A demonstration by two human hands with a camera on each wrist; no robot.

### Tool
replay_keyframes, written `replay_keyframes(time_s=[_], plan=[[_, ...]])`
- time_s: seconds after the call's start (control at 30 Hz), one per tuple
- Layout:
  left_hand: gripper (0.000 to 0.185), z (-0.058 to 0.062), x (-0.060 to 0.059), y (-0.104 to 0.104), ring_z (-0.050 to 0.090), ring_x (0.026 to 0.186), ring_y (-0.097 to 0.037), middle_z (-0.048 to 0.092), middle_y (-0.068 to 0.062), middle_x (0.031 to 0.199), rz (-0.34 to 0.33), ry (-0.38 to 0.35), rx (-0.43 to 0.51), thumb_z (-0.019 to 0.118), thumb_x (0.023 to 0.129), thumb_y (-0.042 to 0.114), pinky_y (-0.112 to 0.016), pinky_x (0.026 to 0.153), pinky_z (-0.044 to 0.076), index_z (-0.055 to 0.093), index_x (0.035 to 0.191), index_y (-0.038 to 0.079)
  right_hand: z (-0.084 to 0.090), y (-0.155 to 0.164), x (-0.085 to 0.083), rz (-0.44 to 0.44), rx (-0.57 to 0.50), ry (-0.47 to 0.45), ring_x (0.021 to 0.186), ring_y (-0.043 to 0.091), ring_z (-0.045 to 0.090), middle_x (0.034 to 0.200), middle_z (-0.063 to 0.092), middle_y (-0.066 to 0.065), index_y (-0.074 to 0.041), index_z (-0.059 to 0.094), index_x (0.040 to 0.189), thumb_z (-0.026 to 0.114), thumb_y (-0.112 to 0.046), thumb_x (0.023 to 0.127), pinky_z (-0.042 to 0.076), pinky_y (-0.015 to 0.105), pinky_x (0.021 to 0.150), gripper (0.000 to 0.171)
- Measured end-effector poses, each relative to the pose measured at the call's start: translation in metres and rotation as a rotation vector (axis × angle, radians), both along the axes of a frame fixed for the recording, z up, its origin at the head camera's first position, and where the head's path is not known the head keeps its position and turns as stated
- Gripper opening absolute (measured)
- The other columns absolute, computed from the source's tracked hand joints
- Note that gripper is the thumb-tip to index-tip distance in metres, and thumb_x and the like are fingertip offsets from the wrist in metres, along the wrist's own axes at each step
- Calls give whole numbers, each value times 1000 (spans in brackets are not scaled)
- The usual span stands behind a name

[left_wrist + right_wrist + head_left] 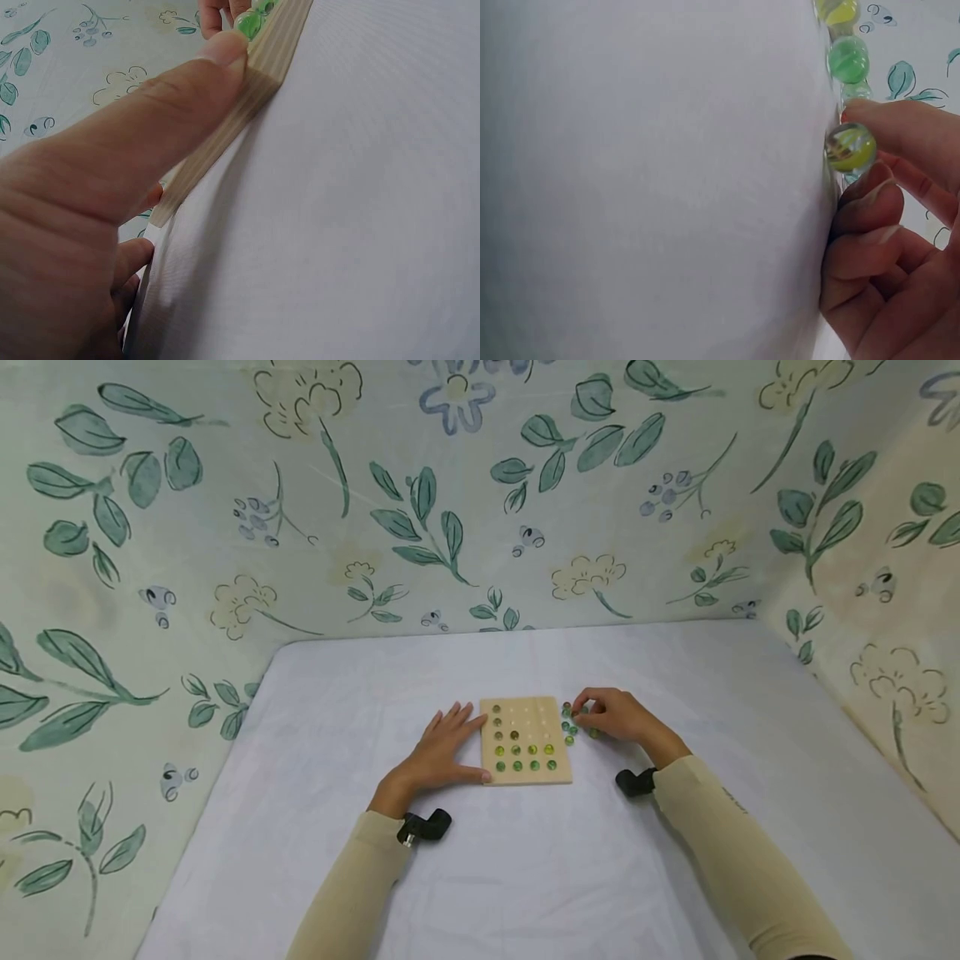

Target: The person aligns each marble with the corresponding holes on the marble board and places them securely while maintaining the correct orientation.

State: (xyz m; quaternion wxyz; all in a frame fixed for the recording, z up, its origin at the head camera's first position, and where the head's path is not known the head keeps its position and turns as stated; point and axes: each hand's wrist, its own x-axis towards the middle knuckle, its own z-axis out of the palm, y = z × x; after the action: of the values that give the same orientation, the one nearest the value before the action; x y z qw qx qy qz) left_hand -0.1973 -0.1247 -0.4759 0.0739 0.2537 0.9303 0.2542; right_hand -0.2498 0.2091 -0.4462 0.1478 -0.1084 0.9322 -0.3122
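Observation:
A square wooden board (535,724) lies on the white cloth. Green and yellowish glass marbles (532,749) fill its left column and sit along its two nearer rows. My left hand (438,756) is spread at the board's left side, forefinger on the left edge and thumb (221,56) at the near corner. Right of the board, my right hand (611,714) reaches its fingertips among loose marbles (567,729). A clear marble with a yellow swirl (851,148) shows in front of its bent fingers; whether they pinch a marble is hidden.
White cloth (487,877) covers the table around the board. Floral fabric (450,510) hangs behind and at both sides. Each wrist wears a black camera, as on the left (427,825) and right (636,782). More loose marbles (848,60) lie beyond the right fingers.

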Motion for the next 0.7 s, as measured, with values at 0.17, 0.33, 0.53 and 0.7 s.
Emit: replay_keyframes(time_s=[0.17, 0.33, 0.53, 0.7], plan=[[101, 1, -1, 0, 3, 148, -24, 16, -8, 160, -2, 8, 9, 75, 73, 61, -41, 119, -3, 29, 153, 21, 1, 0, -1, 4, 0, 3, 69, 20, 50, 79, 57, 6, -15, 65, 105, 67, -20, 92, 42, 28, 59, 15], [102, 2, -2, 0, 3, 148, -24, 15, -8, 160, -2, 10, -2, 74, 72, 62, -40, 119, -3, 28, 153, 21, 2, 0, -2, 11, -14, 14, 69, 21, 50, 78, 57, 6, -16, 65, 105, 67, -21, 92, 42, 29, 59, 15], [102, 1, -4, -2, 3, 148, -23, 15, -7, 160, 6, 14, -4, 75, 72, 62, -40, 119, -3, 29, 153, 21, 3, -1, -3, 28, -32, 38, 70, 21, 50, 79, 58, 6, -15, 65, 106, 67, -21, 91, 43, 29, 60, 16], [102, -2, -2, -1, 2, 148, -22, 15, -6, 160, 0, -2, -3, 73, 72, 64, -39, 119, -3, 28, 154, 22, 3, 2, 2, 30, -70, 38, 69, 20, 50, 78, 59, 6, -14, 65, 106, 67, -21, 92, 43, 30, 60, 15]])
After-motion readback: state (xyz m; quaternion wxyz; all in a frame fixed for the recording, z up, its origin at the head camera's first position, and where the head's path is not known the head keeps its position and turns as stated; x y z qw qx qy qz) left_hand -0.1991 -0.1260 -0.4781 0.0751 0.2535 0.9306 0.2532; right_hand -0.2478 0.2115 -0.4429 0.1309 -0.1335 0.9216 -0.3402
